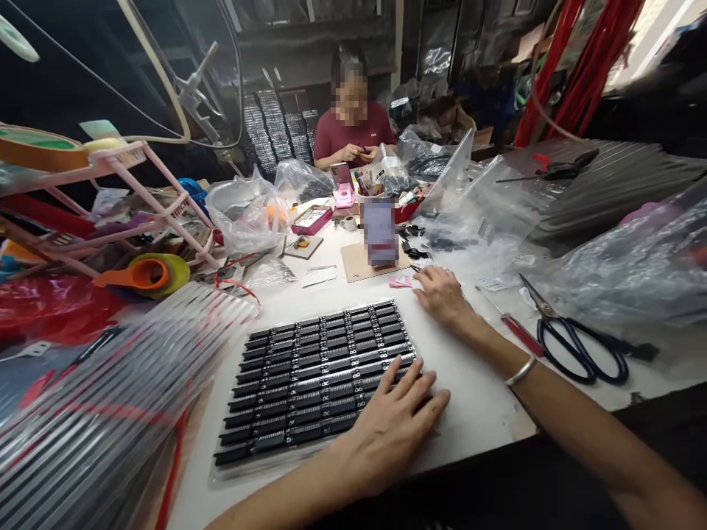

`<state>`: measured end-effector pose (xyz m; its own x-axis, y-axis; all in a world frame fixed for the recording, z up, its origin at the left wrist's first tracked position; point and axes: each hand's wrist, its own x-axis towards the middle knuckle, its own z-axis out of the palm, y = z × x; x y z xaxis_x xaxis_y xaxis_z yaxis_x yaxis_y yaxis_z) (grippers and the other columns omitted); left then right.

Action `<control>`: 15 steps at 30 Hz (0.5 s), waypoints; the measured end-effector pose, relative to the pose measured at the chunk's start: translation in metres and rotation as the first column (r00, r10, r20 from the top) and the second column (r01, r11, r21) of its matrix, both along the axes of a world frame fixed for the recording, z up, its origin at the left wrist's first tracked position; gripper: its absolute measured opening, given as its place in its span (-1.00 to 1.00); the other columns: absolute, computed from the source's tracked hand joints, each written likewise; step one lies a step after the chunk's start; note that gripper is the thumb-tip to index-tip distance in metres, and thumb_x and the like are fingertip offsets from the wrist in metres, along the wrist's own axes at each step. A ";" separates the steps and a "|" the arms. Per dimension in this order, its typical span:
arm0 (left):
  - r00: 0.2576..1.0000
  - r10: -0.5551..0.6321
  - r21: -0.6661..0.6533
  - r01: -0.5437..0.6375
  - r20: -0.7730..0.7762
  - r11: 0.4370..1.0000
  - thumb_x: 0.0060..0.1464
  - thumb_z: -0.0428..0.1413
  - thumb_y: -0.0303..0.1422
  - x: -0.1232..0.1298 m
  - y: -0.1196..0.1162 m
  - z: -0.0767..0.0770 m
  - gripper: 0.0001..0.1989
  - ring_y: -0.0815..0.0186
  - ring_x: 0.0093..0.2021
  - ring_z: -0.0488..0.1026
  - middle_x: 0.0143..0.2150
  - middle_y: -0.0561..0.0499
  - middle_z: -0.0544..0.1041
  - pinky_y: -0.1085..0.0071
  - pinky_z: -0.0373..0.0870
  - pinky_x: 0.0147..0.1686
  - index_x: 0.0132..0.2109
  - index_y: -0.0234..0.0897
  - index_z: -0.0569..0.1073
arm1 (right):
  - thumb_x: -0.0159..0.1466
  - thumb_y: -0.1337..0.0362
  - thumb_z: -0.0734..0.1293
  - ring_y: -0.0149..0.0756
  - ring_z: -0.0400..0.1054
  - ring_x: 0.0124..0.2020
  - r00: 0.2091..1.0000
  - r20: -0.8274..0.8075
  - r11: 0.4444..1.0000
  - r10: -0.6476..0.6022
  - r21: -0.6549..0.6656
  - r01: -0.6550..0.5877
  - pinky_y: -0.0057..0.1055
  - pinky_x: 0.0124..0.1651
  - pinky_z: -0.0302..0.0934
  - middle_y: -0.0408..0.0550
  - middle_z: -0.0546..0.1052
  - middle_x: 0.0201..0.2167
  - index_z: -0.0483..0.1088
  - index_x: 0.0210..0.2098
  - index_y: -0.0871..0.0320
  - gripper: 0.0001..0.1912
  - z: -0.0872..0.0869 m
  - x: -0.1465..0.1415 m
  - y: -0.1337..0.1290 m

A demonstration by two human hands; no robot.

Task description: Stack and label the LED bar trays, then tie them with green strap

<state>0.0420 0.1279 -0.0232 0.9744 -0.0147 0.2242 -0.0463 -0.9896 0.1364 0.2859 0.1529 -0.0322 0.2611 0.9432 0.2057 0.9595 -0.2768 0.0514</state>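
A clear plastic tray (221, 471) lies on the white table, filled with rows of small black parts with fine comb-like teeth (325, 361). My left hand (401, 412) rests over the tray's right edge, its fingers spread and pointing forward. Farther off, my right hand (442, 294) reaches past the tray's far right corner, fingers forward and thumb apart from them. Close to its fingertips are a pink slip of paper (401, 282) and a small dark item (415, 268). Whether the fingertips touch that item is hard to make out.
A phone (380, 232) stands upright beyond the tray. Large scissors (566, 335) and a red-handled tool (522, 335) lie at right. Clear tubes (127, 397) and a pink rack (166, 210) crowd the left. Plastic bags (248, 210) are piled around; another person (356, 140) sits opposite.
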 end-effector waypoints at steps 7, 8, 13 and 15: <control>0.926 0.237 -0.238 -0.170 0.292 0.956 0.23 -0.04 -0.44 -0.005 0.030 -0.007 -0.77 0.16 0.14 0.34 -0.03 -0.11 0.51 0.04 0.19 0.17 0.00 -0.27 0.40 | 0.32 0.52 0.12 -0.14 0.25 -0.18 0.985 0.032 0.983 0.172 -0.073 -0.170 -0.27 -0.13 -0.06 0.11 0.48 -0.23 0.43 -0.27 0.30 -0.74 -0.003 -0.002 0.041; 0.911 0.252 -0.256 -0.172 0.326 0.951 0.23 -0.04 -0.45 -0.005 0.033 -0.008 -0.78 0.18 0.10 0.38 -0.07 -0.10 0.52 0.07 0.23 0.14 -0.03 -0.28 0.41 | 0.32 0.52 0.12 -0.15 0.25 -0.20 0.983 0.040 0.982 0.178 -0.064 -0.176 -0.28 -0.15 -0.07 0.11 0.48 -0.25 0.43 -0.29 0.30 -0.75 0.002 -0.001 0.040; 0.877 0.279 -0.290 -0.170 0.391 0.942 0.22 -0.04 -0.48 -0.006 0.034 -0.004 -0.80 0.24 -0.01 0.42 -0.14 -0.06 0.55 0.13 0.24 0.09 -0.08 -0.27 0.44 | 0.32 0.46 0.17 -0.19 0.26 -0.21 0.976 0.077 0.979 0.204 0.012 -0.205 -0.29 -0.13 -0.06 0.04 0.47 -0.29 0.42 -0.31 0.28 -0.81 0.025 -0.016 -0.027; 0.882 0.269 -0.286 -0.163 0.387 0.944 0.23 -0.04 -0.47 -0.007 0.030 -0.002 -0.80 0.24 -0.01 0.41 -0.13 -0.06 0.55 0.14 0.23 0.09 -0.08 -0.27 0.44 | 0.33 0.45 0.17 -0.20 0.27 -0.21 0.977 0.068 0.977 0.204 0.050 -0.208 -0.28 -0.11 -0.04 0.02 0.47 -0.28 0.42 -0.30 0.27 -0.80 0.021 -0.026 -0.074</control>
<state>0.0353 0.1583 -0.0256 0.7625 0.2912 0.5777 0.0599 -0.9209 0.3851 0.2598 0.0790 -0.0115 0.0474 0.9618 0.2695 0.9916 -0.0778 0.1032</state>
